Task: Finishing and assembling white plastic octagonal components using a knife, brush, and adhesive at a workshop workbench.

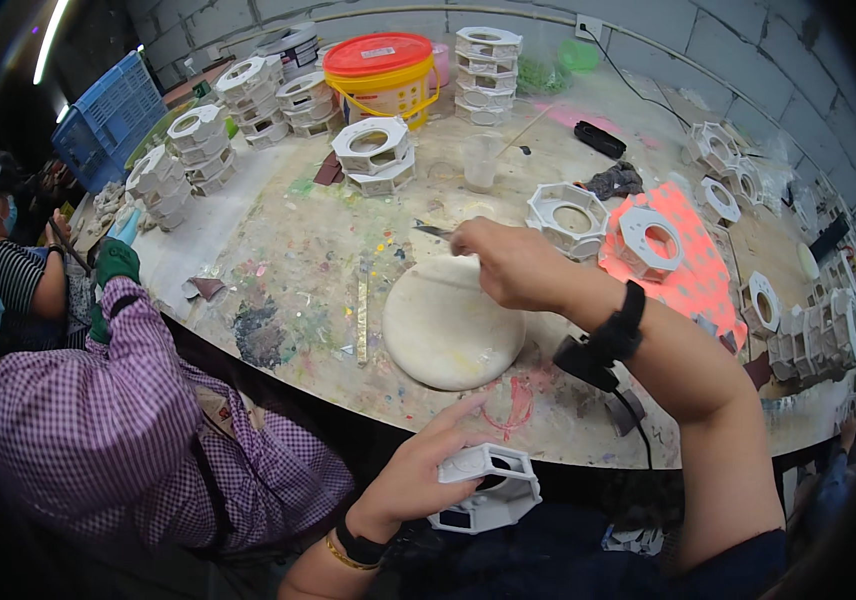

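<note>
Head view here, and both hands are busy. The left hand (pixel 426 468) has its fingers wrapped on a white octagonal frame (pixel 508 512), index finger sticking out straight, and the whole thing sits in front of the table edge, close to the person's body. The right hand (pixel 504 266) is bunched up, fingertips pinching a thin, pointed, dark-looking tool (pixel 435 231) that aims off to the left. Too small to say exactly what kind of tool. That hand is over the far side of a round off-white disc (pixel 453 335); can't tell if it's touching down.

Just left of the disc there's a narrow gold-speckled strip (pixel 363 315) on a table (pixel 328 240) that's covered in paint splotches. Right of the right hand, another octagonal frame lies on an orange-pink spotted sheet (pixel 693 270). Toward the back you've got a yellow bucket (pixel 388 100) with a red lid (pixel 378 54), a translucent plastic cup (pixel 480 163), and frames stacked on both sides of the bucket. Over on the left, a co-worker in a purple checked shirt (pixel 98 410) wears a dark green glove (pixel 116 262).
</note>
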`<state>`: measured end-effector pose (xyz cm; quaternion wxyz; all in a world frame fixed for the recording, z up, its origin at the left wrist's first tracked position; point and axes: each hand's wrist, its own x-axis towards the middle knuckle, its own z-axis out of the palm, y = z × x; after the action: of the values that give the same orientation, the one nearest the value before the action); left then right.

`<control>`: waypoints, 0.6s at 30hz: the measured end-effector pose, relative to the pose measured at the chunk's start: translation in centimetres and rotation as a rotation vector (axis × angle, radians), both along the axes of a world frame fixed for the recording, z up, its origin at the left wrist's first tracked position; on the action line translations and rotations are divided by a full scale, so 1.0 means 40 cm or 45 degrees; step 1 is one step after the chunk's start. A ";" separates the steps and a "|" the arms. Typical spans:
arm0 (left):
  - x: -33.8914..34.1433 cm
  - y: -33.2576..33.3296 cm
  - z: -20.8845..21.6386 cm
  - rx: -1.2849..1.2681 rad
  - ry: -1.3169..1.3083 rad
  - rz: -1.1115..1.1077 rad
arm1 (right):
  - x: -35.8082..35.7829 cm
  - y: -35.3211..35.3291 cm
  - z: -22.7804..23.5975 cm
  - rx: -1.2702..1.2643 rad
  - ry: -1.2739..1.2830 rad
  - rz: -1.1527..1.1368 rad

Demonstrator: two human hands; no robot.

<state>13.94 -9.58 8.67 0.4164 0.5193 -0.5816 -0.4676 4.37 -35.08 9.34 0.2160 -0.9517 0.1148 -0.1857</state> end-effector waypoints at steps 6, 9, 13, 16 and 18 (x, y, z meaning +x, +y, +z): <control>0.027 0.004 -0.031 -0.034 -0.117 0.230 | -0.166 0.137 0.032 0.230 0.363 -0.288; 0.024 0.010 -0.044 0.035 -0.046 0.201 | -0.201 0.205 0.021 0.229 0.424 -0.256; -0.013 0.022 -0.044 0.059 0.044 0.216 | -0.235 0.261 0.002 0.137 0.502 -0.240; -0.026 0.011 -0.050 0.005 -0.137 0.169 | -0.234 0.280 0.001 0.041 0.522 -0.259; -0.034 0.004 -0.073 -0.030 -0.170 0.102 | -0.238 0.283 -0.024 -0.120 0.506 -0.203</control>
<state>12.60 -9.44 5.75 0.4010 0.5672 -0.5924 -0.4081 -5.13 -23.76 8.37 0.1290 -0.9665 0.2213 -0.0162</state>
